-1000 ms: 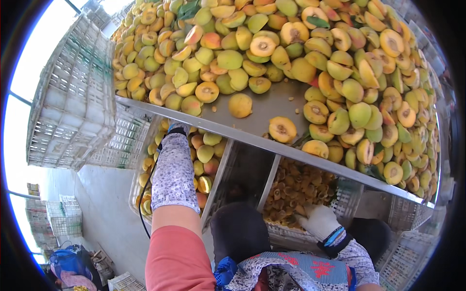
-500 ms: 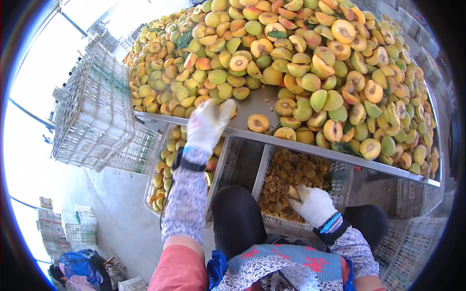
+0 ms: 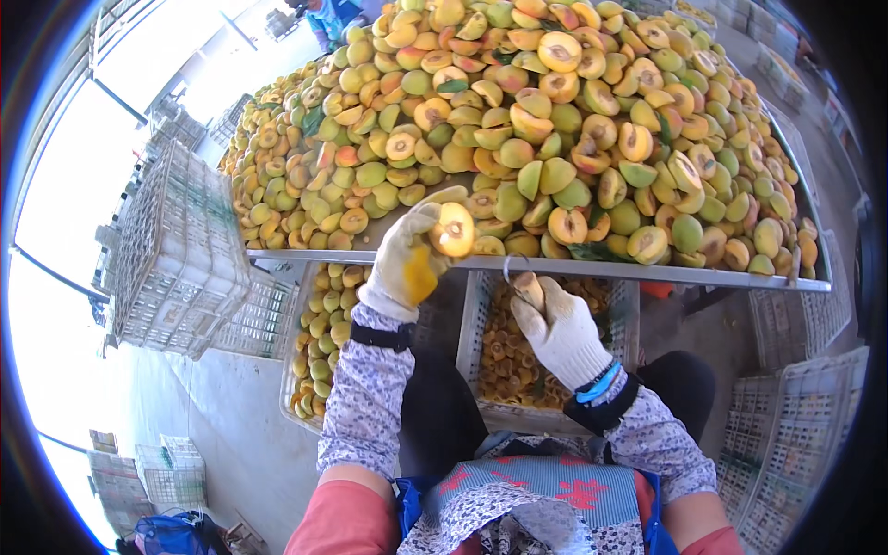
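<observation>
My left hand [image 3: 400,264], in a stained white knit glove, is closed around a peach half [image 3: 453,229] just above the table's front edge. The half's cut face, pit at its centre, is turned toward the right. In my gloved right hand [image 3: 566,338] is a pitting knife [image 3: 528,289] with a wooden handle. Its curved metal loop points up toward the table edge, a short way from the fruit and apart from it. Halved peaches [image 3: 555,166], yellow, green and reddish, are heaped on the metal table [image 3: 601,269] beyond both hands.
Below the table edge, a crate [image 3: 469,342] holds brown pits and scraps; left of it, another holds peach halves [image 3: 324,338]. Stacked white crates [image 3: 176,250] stand at the left, more crates [image 3: 795,425] at the right. Another person [image 3: 331,18] is at the far side.
My left hand has picked a peach half off the table and drawn it nearer. My right hand has risen with the pitting knife from over the scrap crate toward the table edge.
</observation>
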`<action>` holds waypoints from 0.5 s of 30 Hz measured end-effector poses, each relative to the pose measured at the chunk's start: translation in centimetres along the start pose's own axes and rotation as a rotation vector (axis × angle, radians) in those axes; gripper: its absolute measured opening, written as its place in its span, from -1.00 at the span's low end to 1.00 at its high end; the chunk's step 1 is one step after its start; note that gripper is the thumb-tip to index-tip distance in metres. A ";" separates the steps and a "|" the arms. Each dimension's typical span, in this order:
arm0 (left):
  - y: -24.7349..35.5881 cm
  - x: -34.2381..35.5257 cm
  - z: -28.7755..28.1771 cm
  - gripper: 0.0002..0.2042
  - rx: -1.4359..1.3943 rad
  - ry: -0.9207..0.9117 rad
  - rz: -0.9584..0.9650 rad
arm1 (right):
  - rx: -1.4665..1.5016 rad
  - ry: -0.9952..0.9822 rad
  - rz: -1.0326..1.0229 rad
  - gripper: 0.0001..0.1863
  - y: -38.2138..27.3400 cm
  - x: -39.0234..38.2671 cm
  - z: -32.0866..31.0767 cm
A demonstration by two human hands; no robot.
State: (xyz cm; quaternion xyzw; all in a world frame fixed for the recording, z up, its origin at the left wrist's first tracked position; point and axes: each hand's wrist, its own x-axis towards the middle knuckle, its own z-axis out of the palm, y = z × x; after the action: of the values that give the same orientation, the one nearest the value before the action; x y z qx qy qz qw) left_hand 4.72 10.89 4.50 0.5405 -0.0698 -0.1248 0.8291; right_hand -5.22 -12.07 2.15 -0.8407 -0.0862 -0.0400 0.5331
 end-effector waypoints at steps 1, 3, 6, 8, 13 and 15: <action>0.0 -0.8 2.3 -0.47 -0.062 -0.029 -0.010 | 0.029 0.026 -0.037 -0.67 -0.2 0.1 0.0; -1.5 -1.2 4.9 -0.46 -0.048 -0.066 0.007 | 0.063 0.021 -0.008 -0.66 -0.3 0.1 0.0; -2.8 -2.0 8.1 -0.46 -0.144 -0.040 -0.005 | 0.099 0.017 0.019 -0.66 0.3 -0.1 -0.3; -4.5 -2.1 9.6 -0.51 0.203 0.064 0.216 | 0.152 0.010 0.038 -0.66 1.3 -0.3 -0.1; -5.6 -1.9 11.1 -0.54 -0.145 0.243 0.023 | 0.012 0.033 0.047 -0.65 2.1 -0.8 -0.1; -5.9 -1.9 11.1 -0.55 -0.181 0.265 -0.005 | -0.037 0.020 0.063 -0.65 2.1 -1.0 -0.2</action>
State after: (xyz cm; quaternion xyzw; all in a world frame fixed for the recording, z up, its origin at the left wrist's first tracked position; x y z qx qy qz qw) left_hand -0.70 -0.57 3.60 0.4755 0.0530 -0.0605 0.8761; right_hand -5.77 -13.24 0.22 -0.8522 -0.0534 -0.0331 0.5194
